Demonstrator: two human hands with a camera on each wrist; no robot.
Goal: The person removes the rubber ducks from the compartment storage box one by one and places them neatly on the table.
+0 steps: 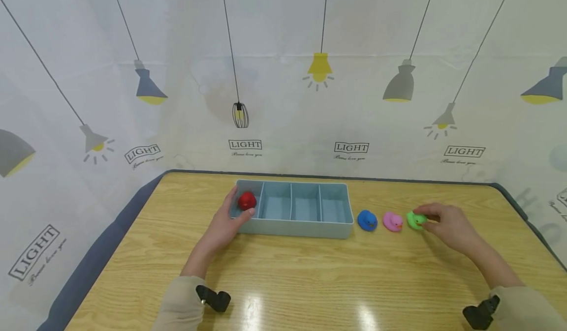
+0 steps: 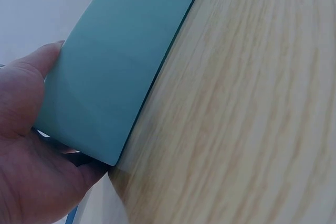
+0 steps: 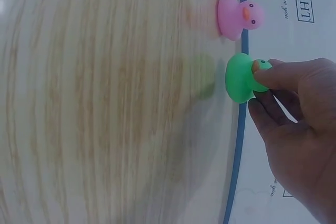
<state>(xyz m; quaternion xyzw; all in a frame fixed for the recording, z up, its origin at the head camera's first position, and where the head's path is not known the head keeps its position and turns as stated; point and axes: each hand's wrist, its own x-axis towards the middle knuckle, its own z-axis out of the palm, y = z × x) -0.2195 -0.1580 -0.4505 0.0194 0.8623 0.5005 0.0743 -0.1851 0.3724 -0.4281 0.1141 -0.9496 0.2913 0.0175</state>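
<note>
A long blue-grey divided box [image 1: 294, 228] stands on the wooden table, with a red duck [image 1: 246, 200] in its leftmost compartment. My left hand [image 1: 226, 225] grips the box's left end, thumb over the front rim and fingers behind the end wall. In the left wrist view the box's front wall [image 2: 113, 61] hides part of those fingers. On the right, my right hand [image 1: 449, 225] pinches a green rubber duck [image 3: 240, 78] by its head between thumb and fingers. To its left sit a pink rubber duck [image 1: 392, 221] and a blue rubber duck [image 1: 367, 220], in a row.
Three more compartments [image 1: 305, 208] of the box hold nothing. The wooden table [image 1: 310, 272] reaches back to a dark blue edge strip [image 1: 398, 178]. Behind it hangs a pale curtain [image 1: 283, 95] printed with lamps.
</note>
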